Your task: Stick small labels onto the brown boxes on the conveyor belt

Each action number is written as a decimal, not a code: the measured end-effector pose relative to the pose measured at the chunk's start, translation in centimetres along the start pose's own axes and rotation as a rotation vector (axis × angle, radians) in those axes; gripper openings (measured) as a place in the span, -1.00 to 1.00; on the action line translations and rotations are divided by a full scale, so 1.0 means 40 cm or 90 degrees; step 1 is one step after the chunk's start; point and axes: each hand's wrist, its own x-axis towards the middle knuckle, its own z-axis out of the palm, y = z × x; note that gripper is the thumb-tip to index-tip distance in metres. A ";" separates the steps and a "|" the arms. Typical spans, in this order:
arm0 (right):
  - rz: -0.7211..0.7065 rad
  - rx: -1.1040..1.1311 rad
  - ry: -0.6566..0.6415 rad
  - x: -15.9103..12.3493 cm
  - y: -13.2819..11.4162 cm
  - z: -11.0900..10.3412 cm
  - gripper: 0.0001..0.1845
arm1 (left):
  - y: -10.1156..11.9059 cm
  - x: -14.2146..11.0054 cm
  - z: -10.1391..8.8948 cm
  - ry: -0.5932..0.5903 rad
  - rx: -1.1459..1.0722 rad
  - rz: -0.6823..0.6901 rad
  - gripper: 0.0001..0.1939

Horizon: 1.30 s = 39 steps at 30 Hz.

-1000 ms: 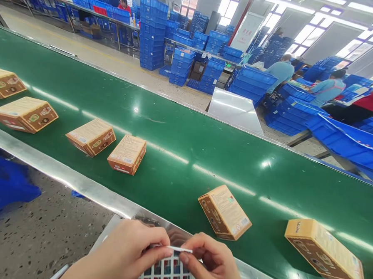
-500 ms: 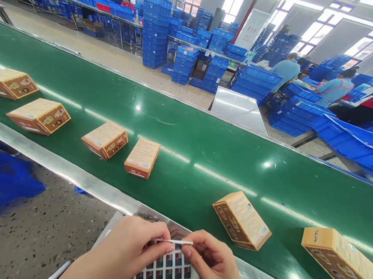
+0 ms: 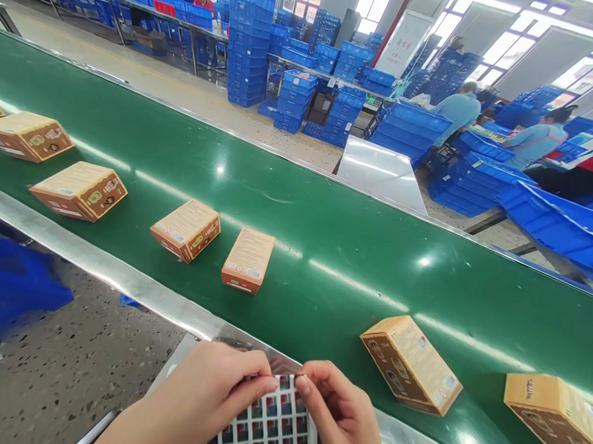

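White sticker sheet printed with small red-and-blue labels (image 3: pixel 266 429), at bottom centre, just beside steel-edged green conveyor belt (image 3: pixel 325 250). Top edge pinched closed by left hand (image 3: pixel 202 402) and right hand (image 3: pixel 339 413), fingertips nearly touching. Tan cardboard box (image 3: pixel 411 364) lying on belt near right hand.

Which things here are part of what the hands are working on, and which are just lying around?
In hand:
- left hand and right hand, fingertips pinching at the sticker sheet's top edge
- sticker sheet

Lying about:
- brown boxes on the green conveyor belt
- stacked blue crates
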 end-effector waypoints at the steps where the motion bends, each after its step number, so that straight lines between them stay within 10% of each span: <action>1: -0.009 -0.018 0.000 0.000 0.006 -0.001 -0.45 | 0.002 0.001 -0.001 -0.002 0.001 -0.007 -0.67; 39: -0.122 -0.067 -0.033 0.006 0.020 -0.044 -0.69 | 0.007 0.010 -0.037 -0.109 0.004 -0.195 -0.91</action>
